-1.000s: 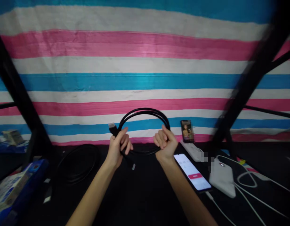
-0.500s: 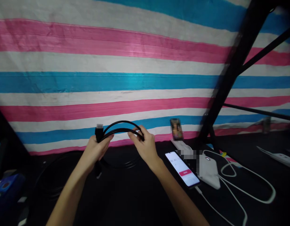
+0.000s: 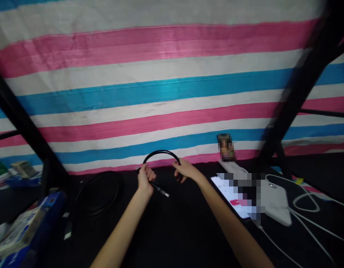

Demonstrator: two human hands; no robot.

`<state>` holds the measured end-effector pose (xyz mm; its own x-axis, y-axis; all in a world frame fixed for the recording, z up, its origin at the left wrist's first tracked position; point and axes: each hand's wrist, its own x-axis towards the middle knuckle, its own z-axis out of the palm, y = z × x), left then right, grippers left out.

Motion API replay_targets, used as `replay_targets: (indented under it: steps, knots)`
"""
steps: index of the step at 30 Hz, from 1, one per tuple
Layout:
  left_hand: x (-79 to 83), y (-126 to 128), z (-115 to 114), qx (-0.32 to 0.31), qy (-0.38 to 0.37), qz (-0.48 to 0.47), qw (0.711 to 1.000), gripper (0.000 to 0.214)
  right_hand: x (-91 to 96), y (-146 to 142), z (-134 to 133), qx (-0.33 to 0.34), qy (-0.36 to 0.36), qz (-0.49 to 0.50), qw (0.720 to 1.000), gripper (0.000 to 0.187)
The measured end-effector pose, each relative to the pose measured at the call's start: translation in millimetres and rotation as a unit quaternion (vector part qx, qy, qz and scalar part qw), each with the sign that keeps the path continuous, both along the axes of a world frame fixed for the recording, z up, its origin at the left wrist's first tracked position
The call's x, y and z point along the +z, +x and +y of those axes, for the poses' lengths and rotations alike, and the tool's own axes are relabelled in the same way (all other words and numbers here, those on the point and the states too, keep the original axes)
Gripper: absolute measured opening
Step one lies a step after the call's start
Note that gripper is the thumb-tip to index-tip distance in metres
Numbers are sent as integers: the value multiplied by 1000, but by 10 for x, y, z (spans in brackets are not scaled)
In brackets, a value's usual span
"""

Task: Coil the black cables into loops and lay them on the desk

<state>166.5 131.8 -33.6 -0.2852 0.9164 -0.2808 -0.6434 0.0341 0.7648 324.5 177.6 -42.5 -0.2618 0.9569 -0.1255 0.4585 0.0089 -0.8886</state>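
Both my hands hold a coiled black cable (image 3: pixel 161 153) over the dark table, near the striped pink, white and blue sheet behind it. My left hand (image 3: pixel 145 178) is closed round the left side of the coil, and a metal-tipped plug end (image 3: pixel 162 191) sticks out to the right below it. My right hand (image 3: pixel 184 169) pinches the right side of the loop with its fingers curled over the cable.
A second coil of black cable (image 3: pixel 98 191) lies on the table to the left. A lit phone (image 3: pixel 230 195), a white power bank (image 3: pixel 276 200) and white charging leads (image 3: pixel 306 203) lie to the right. Black frame posts (image 3: pixel 297 93) stand either side. Boxes (image 3: pixel 24 227) sit at lower left.
My hands have moved further away and lower toward the table, and the loop between them has shrunk into a tighter coil. The plug end now hangs out below my left hand.
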Motion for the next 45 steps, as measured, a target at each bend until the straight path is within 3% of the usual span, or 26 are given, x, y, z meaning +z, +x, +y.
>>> replay_targets:
  steps: [3,7,12,16,19,23,31,33,34,36,37,38,41,43,45]
  knots:
    - [-187,114,1,-3,-74,-29,997,26,-281,81,126,-13,-11,-65,998,22]
    - [-129,195,-84,-66,-161,-53,983,16,-514,131,255,-3,28,-99,995,28]
    - [-5,309,-217,-131,-205,-72,967,22,-594,141,358,11,70,-95,993,29]
    - [-145,307,-210,-117,-232,-75,963,25,-593,142,406,19,94,-77,992,34]
    - [-271,275,-233,-142,-256,-74,953,27,-590,140,422,28,103,-69,992,34]
    - [-305,219,-380,-206,-237,-73,947,33,-586,120,425,35,119,-56,991,30]
    - [-150,106,-773,-331,-152,-75,928,30,-542,101,436,30,147,-61,987,26]
    - [-138,66,-831,-385,-94,-28,918,34,-496,118,425,29,154,-71,985,26]
    - [-145,24,-835,-391,-49,59,917,38,-458,131,414,27,161,-75,984,26]
    - [-187,-118,-784,-312,38,328,891,41,-352,163,372,21,177,-80,981,28]
    - [-223,-223,-735,-214,63,498,838,39,-285,180,339,19,186,-80,979,29]
    - [-267,-346,-680,-126,59,580,803,39,-212,197,298,17,196,-80,977,29]
    - [-429,-784,-548,35,-9,672,739,55,29,243,122,18,219,-79,972,28]
    - [-540,-1056,-527,83,-67,702,704,61,190,273,-29,33,230,-73,970,27]
    - [-634,-1262,-548,90,-106,719,681,55,339,300,-188,53,237,-63,968,26]
